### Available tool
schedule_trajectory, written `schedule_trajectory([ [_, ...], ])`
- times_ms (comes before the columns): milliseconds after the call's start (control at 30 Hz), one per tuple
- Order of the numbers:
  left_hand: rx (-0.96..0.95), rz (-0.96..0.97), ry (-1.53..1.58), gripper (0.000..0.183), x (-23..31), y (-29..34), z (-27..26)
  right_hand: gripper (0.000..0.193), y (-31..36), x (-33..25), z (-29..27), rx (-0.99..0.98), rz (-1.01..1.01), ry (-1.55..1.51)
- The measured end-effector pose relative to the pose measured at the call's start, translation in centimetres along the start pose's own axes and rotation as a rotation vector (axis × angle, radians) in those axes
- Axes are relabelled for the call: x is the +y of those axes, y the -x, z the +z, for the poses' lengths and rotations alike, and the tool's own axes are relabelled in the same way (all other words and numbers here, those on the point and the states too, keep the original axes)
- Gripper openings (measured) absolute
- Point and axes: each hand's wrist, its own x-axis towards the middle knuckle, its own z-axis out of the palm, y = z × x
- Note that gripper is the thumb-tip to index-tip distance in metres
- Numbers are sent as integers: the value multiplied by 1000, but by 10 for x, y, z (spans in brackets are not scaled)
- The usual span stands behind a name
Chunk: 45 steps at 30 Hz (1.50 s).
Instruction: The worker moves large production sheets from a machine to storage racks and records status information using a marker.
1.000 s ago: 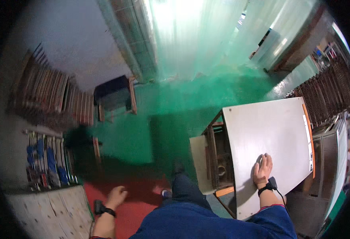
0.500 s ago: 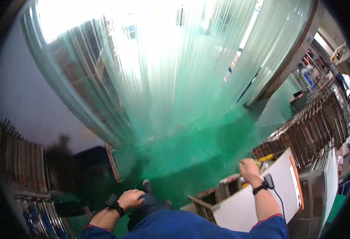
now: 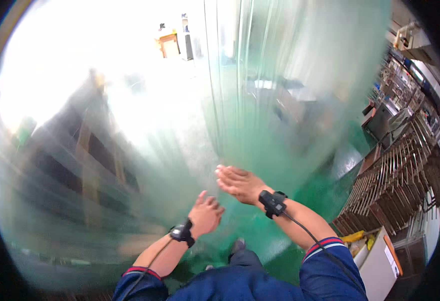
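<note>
A curtain of clear, greenish plastic strips [image 3: 260,115] hangs in front of me, parted around a bright gap in the middle. Into this gap reach both my hands. My left hand [image 3: 206,216] has its fingers apart and slightly bent, near the left strips [image 3: 150,200]. Higher and just right of it, my right hand [image 3: 241,184] is stretched out flat, fingers pointing left, by the edge of the right strips. Neither hand holds anything. Whether the fingers touch the plastic I cannot tell. A black strap device [image 3: 272,202] with a cable sits on my right wrist, another [image 3: 182,233] on my left.
To the right stand several dark slatted racks [image 3: 390,175]. Nearer is a white-sided box or cart [image 3: 380,266] with yellow things in it. Beyond the gap are a small wooden table [image 3: 169,46] and pale floor [image 3: 192,130]. Dark shapes blur behind the left strips.
I have moved forward into the curtain, which has parted. My right hand has left the white-sided box and come to the middle. My left hand has risen forward, away from my leg.
</note>
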Motion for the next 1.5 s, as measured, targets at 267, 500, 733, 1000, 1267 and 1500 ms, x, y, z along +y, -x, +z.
schedule_trajectory([
  [267, -272, -752, -113, 29, -260, -3, 98, 22, 71, 355, 63, -197, 691, 446],
  [500, -655, -1392, 439, 53, -356, 3, 169, 29, 171, 527, 158, -580, 1258, 405],
  [733, -957, -971, 693, 55, -523, -132, 294, 42, 147, 585, 306, -908, 1498, -565],
  [1000, -121, -758, 652, 42, -891, -690, 182, 48, -37, 765, 469, -902, 1383, -949],
  [1267, -38, -742, 580, 41, -1029, -896, 252, 46, -111, 1141, 644, -1016, 1066, -714],
  [1500, -988, -946, 578, 66, -1087, -928, 313, 32, -292, 1488, 705, -289, 1303, -736],
])
